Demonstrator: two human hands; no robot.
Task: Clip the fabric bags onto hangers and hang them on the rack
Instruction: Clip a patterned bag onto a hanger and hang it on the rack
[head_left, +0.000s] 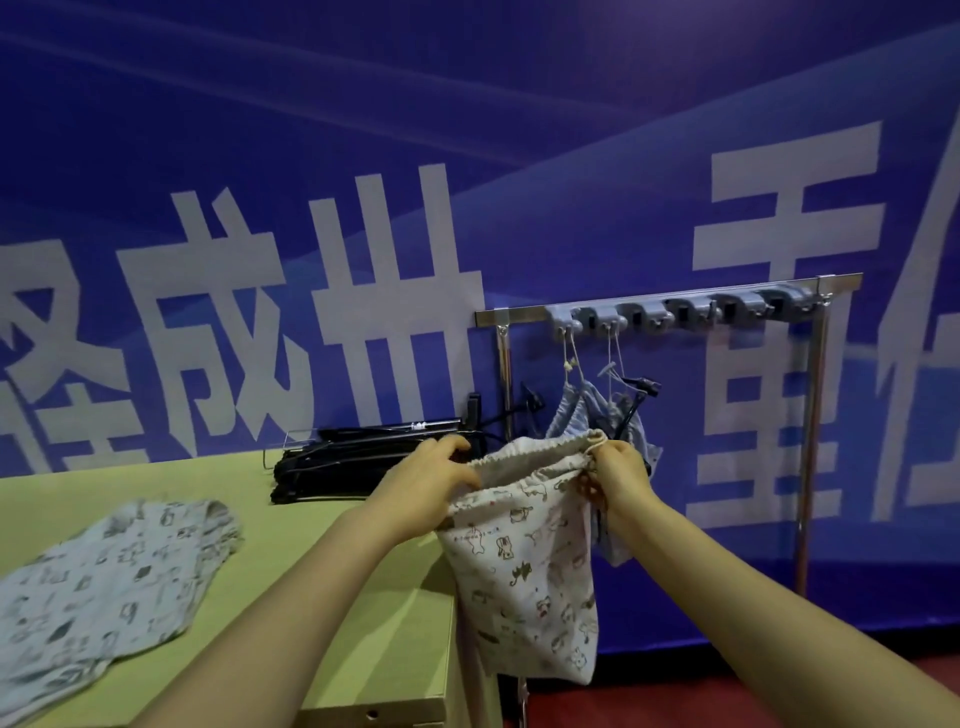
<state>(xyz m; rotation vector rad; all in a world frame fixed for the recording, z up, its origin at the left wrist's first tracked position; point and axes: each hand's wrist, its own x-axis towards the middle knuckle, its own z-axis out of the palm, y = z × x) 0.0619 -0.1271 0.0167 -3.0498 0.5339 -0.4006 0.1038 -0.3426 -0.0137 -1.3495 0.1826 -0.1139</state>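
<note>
I hold a white drawstring fabric bag (524, 566) printed with small cats in the air past the table's right edge. My left hand (431, 483) grips its gathered top at the left corner. My right hand (615, 475) pinches the top right corner near the drawstring knot. A pile of black clip hangers (337, 462) lies on the table behind my left hand. The metal rack (670, 304) stands at the right with grey hooks along its bar. A blue fabric bag (587, 415) hangs from it on a black hanger, partly hidden behind the white bag.
Pale printed fabric bags (98, 577) lie in a heap on the green table (332, 561) at the left. A blue banner wall with large white characters fills the background. Red floor shows below the rack at the right.
</note>
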